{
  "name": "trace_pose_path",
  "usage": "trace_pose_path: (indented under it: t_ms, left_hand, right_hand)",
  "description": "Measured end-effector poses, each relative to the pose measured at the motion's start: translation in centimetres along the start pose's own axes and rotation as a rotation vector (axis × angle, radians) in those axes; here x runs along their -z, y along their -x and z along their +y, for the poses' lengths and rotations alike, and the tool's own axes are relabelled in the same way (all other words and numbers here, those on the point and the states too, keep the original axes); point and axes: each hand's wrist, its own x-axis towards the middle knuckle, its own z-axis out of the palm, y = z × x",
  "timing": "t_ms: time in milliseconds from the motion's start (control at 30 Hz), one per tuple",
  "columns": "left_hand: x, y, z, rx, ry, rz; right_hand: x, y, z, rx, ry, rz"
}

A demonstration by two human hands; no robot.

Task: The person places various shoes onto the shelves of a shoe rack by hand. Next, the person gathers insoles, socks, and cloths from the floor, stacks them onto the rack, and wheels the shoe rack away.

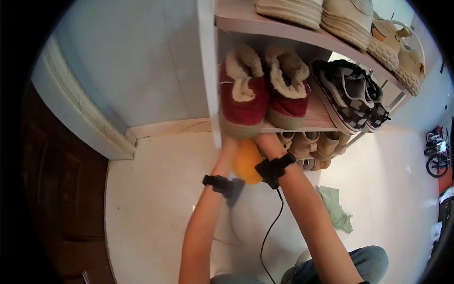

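Both forearms reach to the shoe rack, with dark straps and cables at the wrists. My left hand (pixel 230 143) and my right hand (pixel 266 140) pass below the middle shelf, under the red fleece-lined shoes (pixel 243 106). The fingers of both are hidden there, so what they hold does not show. Between the wrists is a blurred orange thing (pixel 247 163) that I cannot make out. To the right of the red pair, black-and-white patterned shoes (pixel 352 94) sit on the same shelf. Beige shoes (pixel 306 143) stand on the shelf beneath.
Several light shoes (pixel 347 19) stand on the top shelf (pixel 274 26). A green cloth (pixel 336 208) lies on the floor at the right. The dark door (pixel 66 189) is at the left, and a small bicycle (pixel 437 161) stands at the far right.
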Motion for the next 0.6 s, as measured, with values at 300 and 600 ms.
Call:
trace_pose_path:
  t_ms: [300, 600]
  left_hand:
    - [0.9, 2.8, -2.5, -0.057, -0.027, -0.085]
    - [-0.9, 4.0, -2.2, -0.041, 0.168, -0.014]
  right_hand:
    - [-1.1, -1.9, 1.0, -0.067, -0.003, -0.018]
    - [-1.7, -4.6, 3.0, -0.101, -0.04, 0.012]
